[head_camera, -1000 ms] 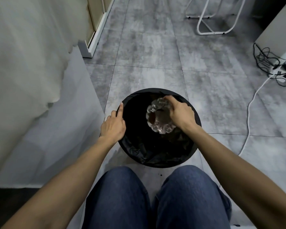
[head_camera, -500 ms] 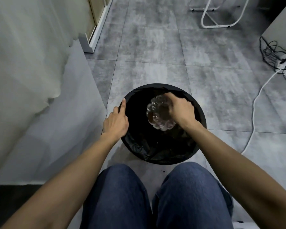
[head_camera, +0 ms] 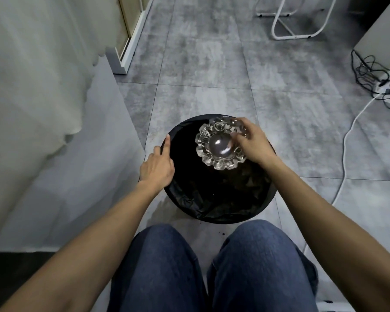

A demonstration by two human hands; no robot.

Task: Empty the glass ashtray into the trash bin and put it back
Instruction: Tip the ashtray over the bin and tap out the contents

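A round trash bin (head_camera: 214,216) lined with a black bag stands on the grey tiled floor just ahead of my knees. My right hand (head_camera: 253,146) grips the right edge of a scalloped clear glass ashtray (head_camera: 220,146) and holds it above the bin's far half, its hollow facing up toward me. The bowl looks bare and shiny. My left hand (head_camera: 159,166) rests on the bin's left rim, index finger stretched along the edge.
A white curtain (head_camera: 32,75) and pale wall panel fill the left. A white cable (head_camera: 347,140) runs across the floor on the right to a power strip with tangled cords (head_camera: 387,86). A white metal frame (head_camera: 295,21) stands far back.
My right hand has turned the ashtray from tilted sideways over the bin to hollow side up and lifted it a little toward the far rim. My left hand stays on the rim.
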